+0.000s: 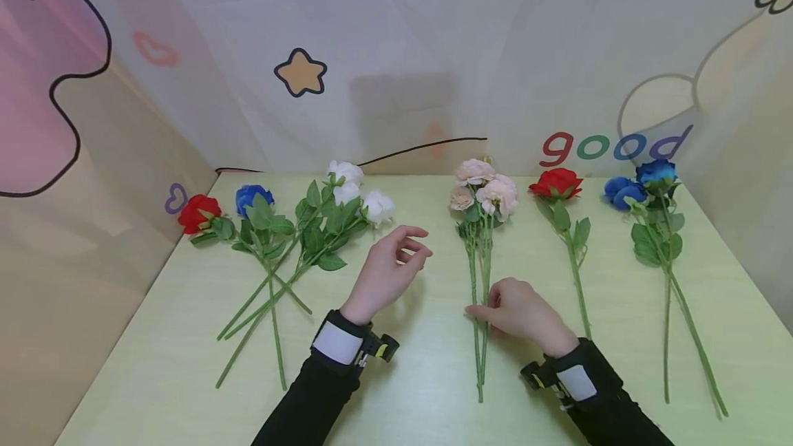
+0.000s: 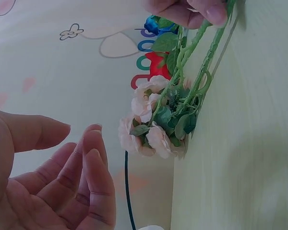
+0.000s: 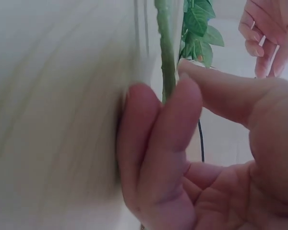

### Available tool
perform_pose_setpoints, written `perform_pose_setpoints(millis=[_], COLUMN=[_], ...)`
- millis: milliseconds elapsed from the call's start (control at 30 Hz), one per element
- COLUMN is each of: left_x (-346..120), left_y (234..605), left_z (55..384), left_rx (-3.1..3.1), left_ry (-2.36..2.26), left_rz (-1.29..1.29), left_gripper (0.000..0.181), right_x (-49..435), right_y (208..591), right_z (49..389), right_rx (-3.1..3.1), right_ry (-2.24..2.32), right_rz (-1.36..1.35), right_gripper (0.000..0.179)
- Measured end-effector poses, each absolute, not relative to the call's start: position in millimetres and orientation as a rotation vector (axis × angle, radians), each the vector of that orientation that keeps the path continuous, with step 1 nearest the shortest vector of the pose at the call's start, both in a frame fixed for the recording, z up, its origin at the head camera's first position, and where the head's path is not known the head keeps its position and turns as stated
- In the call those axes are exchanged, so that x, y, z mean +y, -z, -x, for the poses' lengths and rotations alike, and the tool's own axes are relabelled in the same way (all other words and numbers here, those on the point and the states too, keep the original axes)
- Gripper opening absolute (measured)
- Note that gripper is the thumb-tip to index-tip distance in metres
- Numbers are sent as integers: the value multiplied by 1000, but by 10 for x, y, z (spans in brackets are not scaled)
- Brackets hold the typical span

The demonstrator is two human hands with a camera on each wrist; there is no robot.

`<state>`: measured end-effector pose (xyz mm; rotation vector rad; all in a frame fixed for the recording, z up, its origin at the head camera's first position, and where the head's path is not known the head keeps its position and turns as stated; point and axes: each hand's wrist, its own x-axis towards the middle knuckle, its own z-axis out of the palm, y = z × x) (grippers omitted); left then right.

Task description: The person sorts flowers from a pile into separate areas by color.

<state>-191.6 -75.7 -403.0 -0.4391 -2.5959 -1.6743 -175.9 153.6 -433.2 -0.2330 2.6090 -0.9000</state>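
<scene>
Two green stems topped by several pale pink artificial flowers (image 1: 486, 188) lie on the table, blossoms towards the back. My right hand (image 1: 523, 312) holds these stems at their lower half, thumb across them and fingers curled beside the tabletop. In the right wrist view a green stem (image 3: 166, 48) runs down behind the fingertips (image 3: 182, 96). My left hand (image 1: 390, 267) hovers to the left of the pink flowers, its fingers loosely bent around nothing. In the left wrist view, a gap shows between its thumb and fingers, with the pink blossoms (image 2: 144, 139) beyond.
On the left, a red rose (image 1: 199, 213), a blue rose (image 1: 252, 198) and white roses (image 1: 378, 207) lie with crossed stems. To the right are another red rose (image 1: 557, 183) and blue roses (image 1: 655, 172). A printed cloth (image 1: 526, 54) hangs behind the table (image 1: 409, 398).
</scene>
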Motion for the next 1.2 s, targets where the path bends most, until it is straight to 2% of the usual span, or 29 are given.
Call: perform_pose_setpoints(millis=[433,567,833,1200], left_x=[-752,-750,-749,-737], left_y=[4023,4025,4038,4037], left_z=[1905,1908,1912,1903], left_rx=[-2608,-2619,-2628,-2617], left_ry=[1663,1638,1634,1652], left_rz=[443,441,454,467], left_gripper=[27,27,26,27], right_x=[1486,1482,1458,1441], right_y=[4335,4349,4370,4369], right_z=[1763,1773,1770,1794], right_rx=[2648,2720,2807,2806], right_ry=[857,844,856,850], right_rz=[205,194,176,189], right_gripper=[34,42,70,67])
